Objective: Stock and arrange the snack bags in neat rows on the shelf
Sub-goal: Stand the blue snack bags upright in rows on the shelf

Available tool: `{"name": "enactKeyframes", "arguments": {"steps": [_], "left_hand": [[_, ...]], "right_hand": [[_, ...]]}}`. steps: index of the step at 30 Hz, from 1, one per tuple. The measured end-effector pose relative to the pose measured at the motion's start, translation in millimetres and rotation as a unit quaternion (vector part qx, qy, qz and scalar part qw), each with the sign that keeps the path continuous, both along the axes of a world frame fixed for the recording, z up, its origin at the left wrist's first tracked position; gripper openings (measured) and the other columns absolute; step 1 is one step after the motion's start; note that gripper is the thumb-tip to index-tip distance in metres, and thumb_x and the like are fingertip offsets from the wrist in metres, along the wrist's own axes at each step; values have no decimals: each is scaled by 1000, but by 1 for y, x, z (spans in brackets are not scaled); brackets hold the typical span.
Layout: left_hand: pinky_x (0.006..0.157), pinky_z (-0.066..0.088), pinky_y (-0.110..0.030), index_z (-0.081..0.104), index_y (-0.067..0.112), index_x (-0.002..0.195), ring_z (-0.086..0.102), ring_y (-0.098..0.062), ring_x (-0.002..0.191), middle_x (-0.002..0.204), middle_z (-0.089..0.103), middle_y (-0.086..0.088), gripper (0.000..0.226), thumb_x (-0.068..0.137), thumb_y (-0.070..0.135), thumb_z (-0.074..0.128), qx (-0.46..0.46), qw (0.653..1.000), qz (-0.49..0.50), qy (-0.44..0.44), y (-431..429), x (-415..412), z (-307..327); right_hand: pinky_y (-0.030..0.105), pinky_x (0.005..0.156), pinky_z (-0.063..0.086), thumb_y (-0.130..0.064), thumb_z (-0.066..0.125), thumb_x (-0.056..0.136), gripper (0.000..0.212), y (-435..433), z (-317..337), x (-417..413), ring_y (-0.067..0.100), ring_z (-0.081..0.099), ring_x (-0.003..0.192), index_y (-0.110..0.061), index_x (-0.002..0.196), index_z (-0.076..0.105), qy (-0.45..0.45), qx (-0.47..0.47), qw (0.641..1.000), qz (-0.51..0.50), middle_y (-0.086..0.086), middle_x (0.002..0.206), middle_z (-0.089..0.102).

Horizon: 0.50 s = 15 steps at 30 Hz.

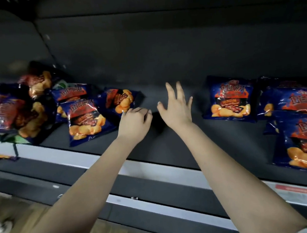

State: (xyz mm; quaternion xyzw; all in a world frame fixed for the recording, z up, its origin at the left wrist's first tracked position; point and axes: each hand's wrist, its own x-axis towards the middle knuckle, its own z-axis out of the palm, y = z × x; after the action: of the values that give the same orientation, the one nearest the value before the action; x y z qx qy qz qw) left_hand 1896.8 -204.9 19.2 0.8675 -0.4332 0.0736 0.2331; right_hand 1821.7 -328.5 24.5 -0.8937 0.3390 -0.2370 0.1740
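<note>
Left hand (135, 122): fingers curled, knuckles up, at the near right corner of a tilted snack bag (120, 101); I cannot tell whether it grips the bag.
Right hand (176, 107): fingers straight and spread wide, holding nothing, over the dark shelf (169, 148).
Left side: heap of bags (21, 111), overlapping.
Right side: flat bag (229, 98); stacked bags (298, 124) beside it.

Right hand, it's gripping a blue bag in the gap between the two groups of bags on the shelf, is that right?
Not quite. The right hand grips nothing: its fingers are spread open over the bare shelf. The rest holds: in the head view it is in the gap between the left bags and the right bags.
</note>
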Motion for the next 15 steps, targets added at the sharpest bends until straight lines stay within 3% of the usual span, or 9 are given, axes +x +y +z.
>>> {"name": "enactKeyframes", "arguments": {"steps": [4, 8, 15], "left_hand": [[87, 36, -36, 69, 14, 93, 57, -28, 98, 101, 70, -2, 42, 90, 34, 32, -21, 999, 18, -44, 33, 33, 13], [89, 36, -37, 70, 15, 94, 56, -28, 99, 102, 69, -1, 49, 86, 38, 27, -53, 994, 52, -77, 74, 73, 23], [94, 40, -44, 58, 9, 115, 50, -33, 110, 114, 62, -10, 41, 88, 29, 33, -127, 981, 124, -76, 135, 125, 34]], "right_hand": [[53, 115, -1, -40, 45, 95, 64, 16, 0, 30, 27, 13, 146, -22, 151, 18, 11, 14, 1000, 7, 9, 160, 1], [53, 115, -2, -39, 46, 95, 61, 63, 5, 77, 24, 15, 146, -22, 149, 24, -18, 7, 997, 78, 6, 160, 3], [52, 117, 11, -42, 48, 94, 62, 135, 18, 133, 21, 23, 144, -22, 148, 27, -69, -21, 981, 179, 2, 160, 6]]}}
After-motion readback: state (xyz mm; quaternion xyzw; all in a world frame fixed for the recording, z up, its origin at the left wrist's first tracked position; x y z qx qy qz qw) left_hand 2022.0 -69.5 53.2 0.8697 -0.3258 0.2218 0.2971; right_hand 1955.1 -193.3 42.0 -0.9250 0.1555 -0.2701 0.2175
